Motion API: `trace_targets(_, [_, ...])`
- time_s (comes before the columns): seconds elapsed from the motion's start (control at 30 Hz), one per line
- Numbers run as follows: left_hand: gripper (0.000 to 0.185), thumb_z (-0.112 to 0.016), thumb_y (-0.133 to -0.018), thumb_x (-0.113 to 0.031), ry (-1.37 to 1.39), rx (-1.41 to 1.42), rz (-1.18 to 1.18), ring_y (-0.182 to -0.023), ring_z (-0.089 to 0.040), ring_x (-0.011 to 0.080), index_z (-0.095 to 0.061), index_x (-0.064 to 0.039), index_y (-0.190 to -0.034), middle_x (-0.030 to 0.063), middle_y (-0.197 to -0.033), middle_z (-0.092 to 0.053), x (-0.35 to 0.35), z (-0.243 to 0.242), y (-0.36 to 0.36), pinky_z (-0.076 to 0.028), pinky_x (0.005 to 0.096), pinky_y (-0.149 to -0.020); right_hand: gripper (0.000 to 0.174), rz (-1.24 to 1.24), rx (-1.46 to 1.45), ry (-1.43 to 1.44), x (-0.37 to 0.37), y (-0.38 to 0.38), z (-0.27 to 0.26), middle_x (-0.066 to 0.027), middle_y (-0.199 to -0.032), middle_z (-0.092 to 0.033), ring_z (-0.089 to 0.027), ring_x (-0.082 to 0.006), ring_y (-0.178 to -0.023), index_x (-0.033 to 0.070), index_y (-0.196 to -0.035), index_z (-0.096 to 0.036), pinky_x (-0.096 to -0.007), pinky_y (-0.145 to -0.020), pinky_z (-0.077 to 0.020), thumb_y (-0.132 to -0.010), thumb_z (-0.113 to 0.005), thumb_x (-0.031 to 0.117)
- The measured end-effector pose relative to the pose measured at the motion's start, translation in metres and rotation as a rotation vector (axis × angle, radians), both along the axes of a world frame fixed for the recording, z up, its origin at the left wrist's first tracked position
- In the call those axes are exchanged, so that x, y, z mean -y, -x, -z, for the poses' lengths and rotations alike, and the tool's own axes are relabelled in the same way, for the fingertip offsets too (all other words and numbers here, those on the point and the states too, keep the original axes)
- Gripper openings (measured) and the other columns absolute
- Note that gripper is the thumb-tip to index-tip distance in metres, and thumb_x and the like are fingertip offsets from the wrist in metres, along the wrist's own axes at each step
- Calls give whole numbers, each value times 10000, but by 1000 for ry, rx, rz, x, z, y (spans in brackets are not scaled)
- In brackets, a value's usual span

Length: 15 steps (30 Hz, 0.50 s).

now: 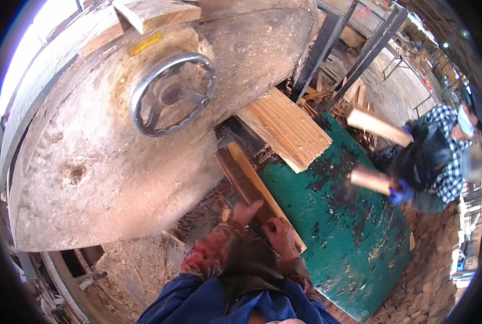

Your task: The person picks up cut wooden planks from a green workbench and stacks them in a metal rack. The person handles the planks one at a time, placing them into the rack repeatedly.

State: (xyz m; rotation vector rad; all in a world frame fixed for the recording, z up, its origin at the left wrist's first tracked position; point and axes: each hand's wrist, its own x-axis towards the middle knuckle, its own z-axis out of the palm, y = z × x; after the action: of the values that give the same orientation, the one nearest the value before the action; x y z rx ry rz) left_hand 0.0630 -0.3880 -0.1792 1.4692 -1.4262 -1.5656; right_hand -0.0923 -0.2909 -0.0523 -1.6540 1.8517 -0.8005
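Note:
A long wooden board (261, 190), dark reddish on one part and pale along its right edge, lies in front of my body. My left hand (246, 212) rests at its left side, with the thumb over the dark face. On the board's near part lies my right hand (282, 237), its fingers bent at the surface; whether it grips is unclear. Beyond the board, a stack of pale wooden boards (287, 127) projects from beside a large dusty machine housing (103, 162), which carries a metal handwheel (173, 94).
A green worn metal surface (346, 227) spans the right side. Past it, a co-worker (435, 158) in blue gloves holds two pieces of wood (378, 125). Dark metal posts (326, 52) rise behind the stack, near wood scraps (356, 97). Sawdust (139, 267) covers the lower left.

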Motion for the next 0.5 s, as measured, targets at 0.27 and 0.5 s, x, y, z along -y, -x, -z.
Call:
trace_targets(0.27, [569, -778, -819, -498, -92, -131, -209, -895, -734, 226, -745, 27, -1039, 148, -937, -763, -2, -8, 4, -559, 377, -781, 263, -29, 13, 20, 25, 6, -19, -181, -928, -701, -691, -378, -832, 29, -1022, -702, -451, -723, -552, -848, -750, 221])
trace_targets(0.5, [561, -788, -830, -460, -96, -179, -232, -929, -729, 225, -732, 38, -1082, 150, -1011, -758, -3, -4, 5, -560, 369, -818, 288, 18, -55, 100, 21, 3, -1, -171, -902, -671, -671, -383, -823, 32, -1021, -682, -467, -705, -529, -821, -764, 223])
